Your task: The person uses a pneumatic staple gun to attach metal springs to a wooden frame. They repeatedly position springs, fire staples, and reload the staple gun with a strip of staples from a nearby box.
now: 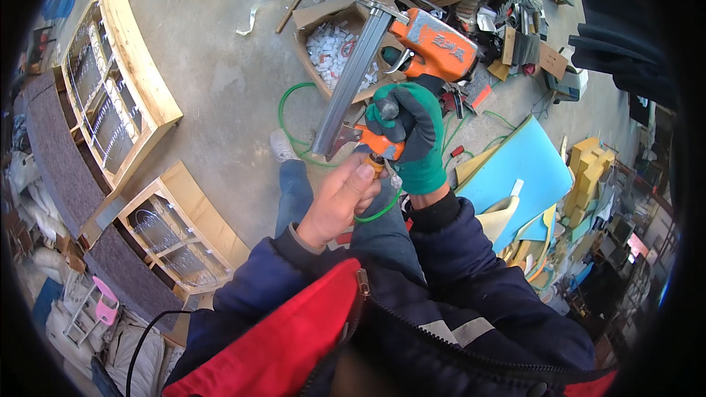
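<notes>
An orange pneumatic nail gun [441, 45] with a long grey metal magazine [353, 77] is held up in front of my body. My right hand [410, 132], in a green and dark grey work glove, is wrapped round its handle. The trigger [399, 61] shows above the gloved fingers. My bare left hand [340, 202] pinches the brass-coloured hose coupling [376, 165] at the handle's lower end. From near that coupling a thin green air hose [381, 210] curves down below my hands. Part of the handle is covered by the glove.
Beyond the gun stands a cardboard box [312, 18] of small white pieces. Wooden frames with springs [140, 81] lie to the left. A light blue foam sheet [533, 169] and yellow foam blocks [588, 176] are at right. Green hose [282, 106] loops across the floor near my shoe [282, 145].
</notes>
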A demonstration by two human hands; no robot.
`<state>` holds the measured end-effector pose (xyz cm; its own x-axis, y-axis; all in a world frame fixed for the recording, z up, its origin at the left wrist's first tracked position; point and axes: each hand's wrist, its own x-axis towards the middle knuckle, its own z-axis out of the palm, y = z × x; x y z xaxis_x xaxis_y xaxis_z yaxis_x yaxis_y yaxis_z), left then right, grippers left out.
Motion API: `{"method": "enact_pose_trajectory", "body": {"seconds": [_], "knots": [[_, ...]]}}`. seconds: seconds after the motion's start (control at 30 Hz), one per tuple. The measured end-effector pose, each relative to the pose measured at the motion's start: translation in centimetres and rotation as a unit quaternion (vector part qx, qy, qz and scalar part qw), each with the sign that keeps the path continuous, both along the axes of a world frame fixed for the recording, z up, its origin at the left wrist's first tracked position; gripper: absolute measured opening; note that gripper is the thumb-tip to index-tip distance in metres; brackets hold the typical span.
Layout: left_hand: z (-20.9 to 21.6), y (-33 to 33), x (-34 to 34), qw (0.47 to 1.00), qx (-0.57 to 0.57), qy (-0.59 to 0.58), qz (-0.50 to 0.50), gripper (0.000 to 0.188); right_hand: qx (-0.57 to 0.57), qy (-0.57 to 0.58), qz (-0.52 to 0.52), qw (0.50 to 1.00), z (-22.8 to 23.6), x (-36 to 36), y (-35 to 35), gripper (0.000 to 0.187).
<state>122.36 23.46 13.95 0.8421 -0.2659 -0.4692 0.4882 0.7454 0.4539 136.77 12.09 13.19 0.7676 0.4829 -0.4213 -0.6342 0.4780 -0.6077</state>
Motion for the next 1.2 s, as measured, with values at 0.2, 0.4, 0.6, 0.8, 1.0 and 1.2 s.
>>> {"method": "enact_pose_trajectory", "body": {"seconds": [0.2,0.4,0.6,0.8,1.0,1.2], "knots": [[-1.0,1.1,-0.7,0.979,0.167,-0.072,-0.094,0.058,0.049,0.089,0.03,0.994,-3.1,0.8,-1.2,0.023],[-2.8,3.8,-4.7,0.987,0.151,0.057,0.026,0.058,0.024,0.178,0.096,0.979,-6.1,-4.0,-3.3,0.023],[-5.3,1.2,-4.8,0.946,0.304,0.105,0.02,0.045,-0.08,0.261,0.097,0.957,-9.0,-8.6,-3.1,0.034],[-4.6,0.4,-4.3,0.959,0.229,0.165,0.03,0.037,-0.029,0.273,0.075,0.959,-11.1,-9.0,-2.2,0.038],[-3.4,-1.8,-3.9,0.927,0.346,0.118,0.085,0.031,0.061,0.307,0.069,0.947,-12.1,-8.6,-1.7,0.04],[-2.1,-1.5,-3.4,0.932,0.329,0.118,0.099,0.033,0.077,0.336,0.08,0.935,-12.5,-8.6,-1.3,0.036]]}}
